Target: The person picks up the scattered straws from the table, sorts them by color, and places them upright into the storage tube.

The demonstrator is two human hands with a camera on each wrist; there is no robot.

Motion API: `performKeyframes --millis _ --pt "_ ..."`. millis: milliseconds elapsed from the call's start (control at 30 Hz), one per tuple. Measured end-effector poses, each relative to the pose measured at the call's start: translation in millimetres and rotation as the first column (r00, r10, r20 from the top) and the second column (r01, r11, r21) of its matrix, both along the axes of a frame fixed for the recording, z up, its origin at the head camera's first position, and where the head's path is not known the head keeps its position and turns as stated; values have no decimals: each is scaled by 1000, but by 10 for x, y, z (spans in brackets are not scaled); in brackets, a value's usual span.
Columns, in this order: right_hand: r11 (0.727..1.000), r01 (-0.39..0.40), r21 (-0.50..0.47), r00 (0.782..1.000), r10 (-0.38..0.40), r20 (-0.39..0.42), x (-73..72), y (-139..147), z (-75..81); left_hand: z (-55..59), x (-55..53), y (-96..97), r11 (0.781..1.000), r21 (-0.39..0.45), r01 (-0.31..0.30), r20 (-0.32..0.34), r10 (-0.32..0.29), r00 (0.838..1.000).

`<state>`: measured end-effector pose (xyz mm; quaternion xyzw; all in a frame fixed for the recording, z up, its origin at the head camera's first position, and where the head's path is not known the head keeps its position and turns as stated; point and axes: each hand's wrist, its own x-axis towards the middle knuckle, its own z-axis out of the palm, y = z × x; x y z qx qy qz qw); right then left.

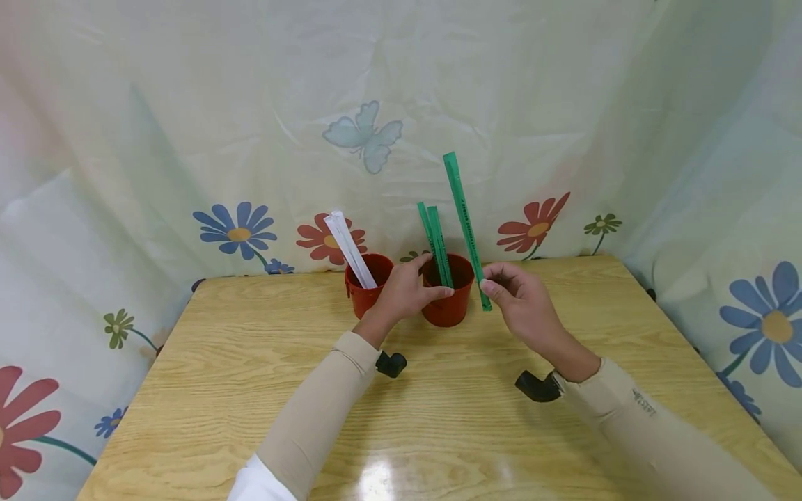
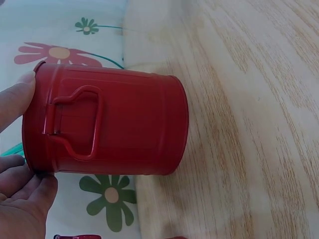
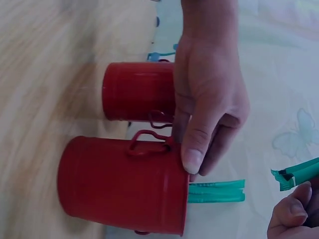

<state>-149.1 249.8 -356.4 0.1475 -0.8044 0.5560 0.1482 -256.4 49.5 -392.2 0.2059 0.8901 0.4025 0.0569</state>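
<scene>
In the head view my left hand [image 1: 407, 289] holds the rim of the right-hand red bucket [image 1: 447, 309], thumb and fingers on opposite sides. Several long, thin green packets [image 1: 441, 247] stand in that bucket, leaning left. To its right, my right hand [image 1: 526, 303] pinches another green stick packet [image 1: 465, 223] near its lower end. This one has dark print, tilts left and is outside the bucket. The left wrist view shows the upright red bucket [image 2: 124, 119] with its wire handle hanging. A crimped packet end [image 3: 296, 174] appears by my right fingers [image 3: 290, 211] in the right wrist view.
Left of the held bucket stands a second red bucket [image 1: 363, 300] with white wrapped sticks [image 1: 351, 250] leaning in it. Both are near the back edge of the wooden table [image 1: 263, 376]. A flower-printed curtain [image 1: 501, 104] hangs behind and along both sides.
</scene>
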Motion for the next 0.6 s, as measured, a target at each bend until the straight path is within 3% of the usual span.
performKeyframes --millis 400,600 --pt "999 41 -28 986 -36 163 -334 -50 138 -6 2 -2 1000 14 12 -13 -12 1000" --pt "999 43 -25 986 -38 160 -434 -64 150 2 -3 -10 1000 14 16 -25 -16 1000"
